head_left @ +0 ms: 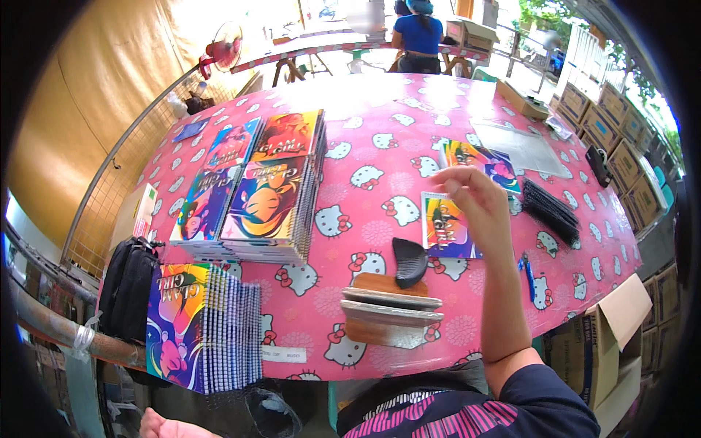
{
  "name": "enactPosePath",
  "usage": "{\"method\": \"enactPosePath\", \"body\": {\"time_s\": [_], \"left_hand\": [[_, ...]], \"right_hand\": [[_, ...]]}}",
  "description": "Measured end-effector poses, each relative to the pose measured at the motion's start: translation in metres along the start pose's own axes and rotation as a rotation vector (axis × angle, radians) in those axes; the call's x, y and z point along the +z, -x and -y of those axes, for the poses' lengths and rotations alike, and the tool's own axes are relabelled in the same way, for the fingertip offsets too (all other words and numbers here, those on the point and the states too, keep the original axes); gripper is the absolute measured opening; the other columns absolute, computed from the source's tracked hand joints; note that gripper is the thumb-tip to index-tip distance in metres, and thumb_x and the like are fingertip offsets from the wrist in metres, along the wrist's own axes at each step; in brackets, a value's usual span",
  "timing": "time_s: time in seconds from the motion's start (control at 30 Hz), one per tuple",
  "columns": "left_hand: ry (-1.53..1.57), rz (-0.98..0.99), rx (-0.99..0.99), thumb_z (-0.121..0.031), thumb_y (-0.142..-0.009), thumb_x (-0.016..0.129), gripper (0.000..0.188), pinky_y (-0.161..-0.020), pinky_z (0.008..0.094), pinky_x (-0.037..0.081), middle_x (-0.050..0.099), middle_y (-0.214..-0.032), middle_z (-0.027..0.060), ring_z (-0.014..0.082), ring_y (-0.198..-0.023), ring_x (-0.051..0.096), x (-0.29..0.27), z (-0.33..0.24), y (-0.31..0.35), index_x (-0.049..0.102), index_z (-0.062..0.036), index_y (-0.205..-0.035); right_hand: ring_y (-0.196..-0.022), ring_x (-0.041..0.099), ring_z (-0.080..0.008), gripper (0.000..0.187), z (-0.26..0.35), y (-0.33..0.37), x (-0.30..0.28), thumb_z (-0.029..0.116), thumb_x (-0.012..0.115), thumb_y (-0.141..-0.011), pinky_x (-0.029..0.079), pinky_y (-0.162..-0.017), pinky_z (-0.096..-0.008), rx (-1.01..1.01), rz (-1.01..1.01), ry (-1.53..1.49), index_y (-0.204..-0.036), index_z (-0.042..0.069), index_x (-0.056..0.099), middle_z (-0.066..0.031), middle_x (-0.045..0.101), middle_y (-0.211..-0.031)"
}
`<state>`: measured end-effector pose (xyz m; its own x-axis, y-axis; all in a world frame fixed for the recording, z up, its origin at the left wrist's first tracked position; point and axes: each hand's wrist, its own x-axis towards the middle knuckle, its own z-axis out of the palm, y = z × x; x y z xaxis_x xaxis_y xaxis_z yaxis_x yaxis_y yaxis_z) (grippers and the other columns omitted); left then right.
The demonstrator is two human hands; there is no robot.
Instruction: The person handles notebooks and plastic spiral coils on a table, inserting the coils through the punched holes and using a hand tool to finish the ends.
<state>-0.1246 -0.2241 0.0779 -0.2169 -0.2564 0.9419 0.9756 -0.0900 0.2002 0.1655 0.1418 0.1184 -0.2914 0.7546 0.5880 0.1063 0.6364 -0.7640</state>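
My right hand [478, 197] hovers over two spiral notebooks on the right. Its fingers are bent and slightly apart, and nothing shows between them. One notebook [440, 232] with a colourful cover lies below the hand; another colourful notebook [504, 169] lies just behind it, partly covered. At the lower left, my left hand [175, 426] is low in front of the table, cut off by the picture's edge, so its grip is unclear. Closest to it is a fanned stack of spiral notebooks [179, 328] at the table's front edge.
Tall notebook piles [263, 197] stand left of centre. A black curved piece [410, 263] touches a wooden block with pale strips [391, 332]. Black binding coils [549, 212], a blue tool [527, 277] and a clear sheet [520, 146] lie rightward. An open carton [595, 358] stands at lower right.
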Motion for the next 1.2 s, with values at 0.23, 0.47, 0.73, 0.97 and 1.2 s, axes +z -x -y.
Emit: {"method": "enactPosePath", "body": {"time_s": [0.23,0.47,0.73,0.97,1.2], "left_hand": [[0.193,0.705,-0.364,-0.033,-0.083,0.060,0.036,-0.086,0.0412,0.042,0.057,-0.091,0.0124,0.0259,-0.091,0.053,0.094,-0.057,0.050,0.057,-0.0011,-0.099],[0.253,1.254,-0.278,-0.028,-0.063,0.082,0.084,-0.106,0.0474,0.029,0.046,-0.134,0.0143,0.0348,-0.126,0.038,0.173,-0.099,0.123,0.042,-0.0052,-0.133],[0.278,1.249,-0.334,-0.018,-0.062,0.081,0.074,-0.105,0.0497,0.028,0.049,-0.130,0.0115,0.0350,-0.125,0.038,0.181,-0.107,0.139,0.049,-0.0069,-0.128],[0.217,1.273,-0.322,-0.017,-0.065,0.080,0.073,-0.111,0.0460,0.020,0.048,-0.132,0.0117,0.0337,-0.129,0.036,0.189,-0.120,0.113,0.047,-0.0057,-0.129],[0.808,0.721,-0.968,-0.003,-0.074,0.073,0.075,-0.102,0.0366,0.035,0.050,-0.123,0.0107,0.0223,-0.116,0.047,0.240,-0.120,0.089,0.031,-0.0042,-0.136]], "right_hand": [[-0.105,0.060,-0.0319,0.062,-0.239,0.025,-0.133,0.024,0.076,-0.070,0.046,-0.093,-0.0384,0.746,-0.074,0.633,-0.124,0.005,0.053,-0.0147,0.065,-0.112],[-0.129,0.037,-0.0341,0.079,-0.235,0.009,-0.116,0.021,0.084,-0.057,0.036,-0.102,-0.0485,0.953,-0.037,0.763,-0.127,0.012,0.048,-0.0097,0.060,-0.121],[-0.090,0.061,-0.0207,0.052,-0.253,0.016,-0.135,0.010,0.080,-0.058,0.048,-0.082,-0.0337,0.901,0.086,0.512,-0.104,0.000,0.059,-0.0100,0.065,-0.097],[-0.077,0.053,-0.0052,0.023,-0.104,0.017,-0.118,-0.008,0.067,-0.075,0.044,-0.070,-0.0214,0.193,-0.165,-0.080,-0.091,0.004,0.055,0.0025,0.056,-0.081],[-0.083,0.062,-0.0158,0.019,0.025,0.048,-0.077,-0.002,0.070,-0.076,0.049,-0.072,-0.0276,-0.380,0.133,-0.369,-0.089,0.003,0.057,-0.0175,0.064,-0.098]]}}
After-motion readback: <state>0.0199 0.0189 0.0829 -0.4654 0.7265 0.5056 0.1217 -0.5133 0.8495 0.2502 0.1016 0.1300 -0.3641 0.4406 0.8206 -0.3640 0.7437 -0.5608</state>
